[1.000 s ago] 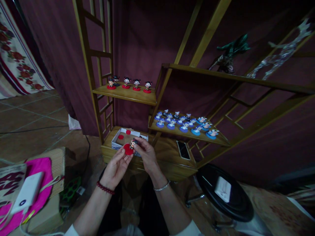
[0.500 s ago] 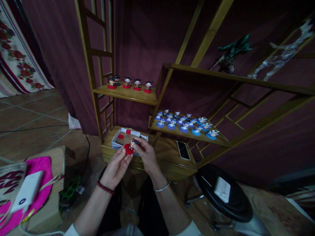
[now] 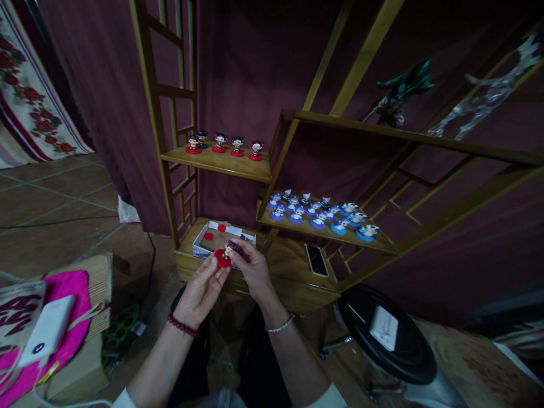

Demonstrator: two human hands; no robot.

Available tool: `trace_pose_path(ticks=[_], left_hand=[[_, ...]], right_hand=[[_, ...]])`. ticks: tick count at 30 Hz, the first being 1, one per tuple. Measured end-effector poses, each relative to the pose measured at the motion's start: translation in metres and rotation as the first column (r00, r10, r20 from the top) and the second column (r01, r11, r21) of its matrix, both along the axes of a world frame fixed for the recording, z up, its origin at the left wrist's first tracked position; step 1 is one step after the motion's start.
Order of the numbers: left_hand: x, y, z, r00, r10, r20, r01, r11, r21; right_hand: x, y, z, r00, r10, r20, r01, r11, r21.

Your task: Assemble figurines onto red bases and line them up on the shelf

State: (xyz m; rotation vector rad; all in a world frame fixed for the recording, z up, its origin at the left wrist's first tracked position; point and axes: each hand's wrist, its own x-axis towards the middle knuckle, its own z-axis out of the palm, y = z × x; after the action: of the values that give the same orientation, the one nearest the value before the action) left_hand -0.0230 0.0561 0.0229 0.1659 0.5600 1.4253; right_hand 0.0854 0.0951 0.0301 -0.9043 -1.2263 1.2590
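The left hand pinches the rim of a round red base, and the right hand pinches a small figurine with dark hair and a pale face, set against that base. Both are held together in the air just in front of a shallow white box on the lowest wooden shelf, where two more red discs lie.

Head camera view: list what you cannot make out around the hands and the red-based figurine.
- Whether the figurine is joined to its red base: too small, and the fingers of the right hand and left hand cover the joint.
- Far inside of the box: hidden behind both hands.
- Faces of the figurines on the upper shelf: too small and dim.
- Phone screen: dark, nothing readable.
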Motion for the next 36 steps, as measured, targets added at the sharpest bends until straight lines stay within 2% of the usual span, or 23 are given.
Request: trace_pose_path(ticks=[8, 16, 24, 36], left_hand=[[0.001, 0.001, -0.003, 1.000, -0.003, -0.005, 0.003, 1.000, 0.020], [0.001, 0.001, -0.005, 1.000, 0.005, 0.003, -0.005, 1.000, -0.006], [0.001, -0.001, -0.005, 1.000, 0.006, 0.001, -0.006, 1.000, -0.009], [0.001, -0.005, -0.004, 0.999, -0.009, 0.045, 0.009, 1.000, 0.000]], right_hand=[[0.003, 0.000, -0.003, 0.998, 0.027, 0.059, -0.029, 0.999, 0.033], [0.005, -0.002, -0.002, 0.990, 0.024, 0.142, -0.040, 0.992, 0.116], [0.006, -0.006, 0.005, 0.977, 0.000, 0.212, -0.038, 0.983, 0.179], [0.010, -0.008, 0.020, 0.939, 0.034, 0.342, -0.129, 0.957, 0.261]])
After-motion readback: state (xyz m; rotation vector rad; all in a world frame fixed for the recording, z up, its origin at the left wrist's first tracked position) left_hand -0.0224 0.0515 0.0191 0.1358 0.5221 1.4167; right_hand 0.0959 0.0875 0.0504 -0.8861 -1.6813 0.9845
